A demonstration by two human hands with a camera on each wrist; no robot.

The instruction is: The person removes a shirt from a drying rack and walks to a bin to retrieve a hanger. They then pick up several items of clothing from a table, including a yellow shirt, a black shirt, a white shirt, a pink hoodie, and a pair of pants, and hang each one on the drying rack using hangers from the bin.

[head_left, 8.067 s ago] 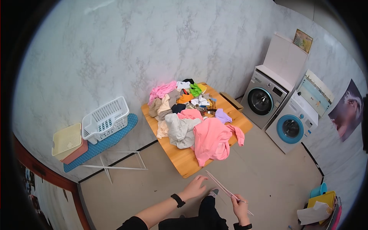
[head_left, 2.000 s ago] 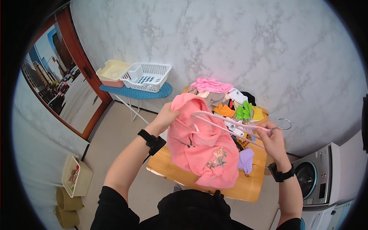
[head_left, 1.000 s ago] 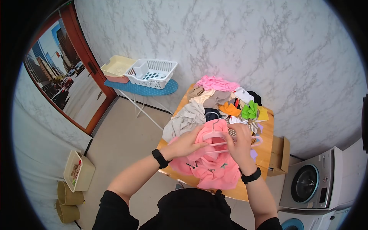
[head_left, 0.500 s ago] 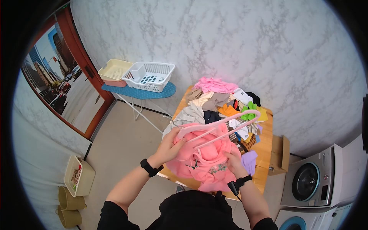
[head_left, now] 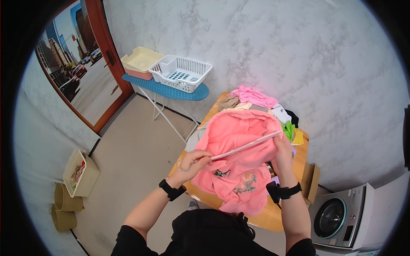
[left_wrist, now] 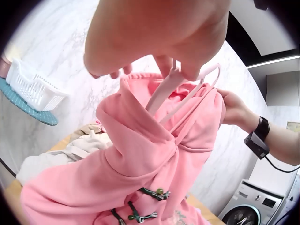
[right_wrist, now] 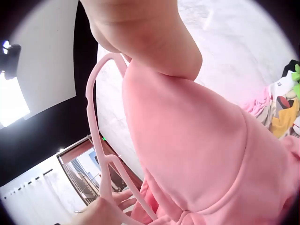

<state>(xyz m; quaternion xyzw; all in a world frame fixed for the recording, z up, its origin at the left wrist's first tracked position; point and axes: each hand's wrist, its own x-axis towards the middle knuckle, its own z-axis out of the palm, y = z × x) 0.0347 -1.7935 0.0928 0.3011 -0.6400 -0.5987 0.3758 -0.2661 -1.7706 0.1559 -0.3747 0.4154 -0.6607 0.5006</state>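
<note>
A pink hoodie (head_left: 228, 134) with an embroidered flower and dark green toggles is raised in front of the person, its lower part over the wooden table (head_left: 277, 222). My left hand (head_left: 194, 164) pinches a pale pink clothes hanger (head_left: 247, 148) near its metal hook. The hanger lies across the hoodie's neck opening. In the left wrist view one hanger arm (left_wrist: 164, 91) dips inside the collar. My right hand (head_left: 282, 155) grips the hoodie's fabric at the right side, close to the hanger's far end. The right wrist view shows that end (right_wrist: 93, 98) outside the stretched cloth.
Behind the hoodie lies a pile of clothes, with a bright pink garment (head_left: 254, 96), a green one (head_left: 289, 130) and a grey one (head_left: 196, 138). A white basket (head_left: 185, 74) stands on a blue ironing board (head_left: 171, 90). A washing machine (head_left: 337, 215) and cardboard box (head_left: 312, 183) stand at right.
The hanger came from the right hand into the left. The right hand has moved from the hoodie's lower right up to its neck area, lifting and spreading the opening around the hanger.
</note>
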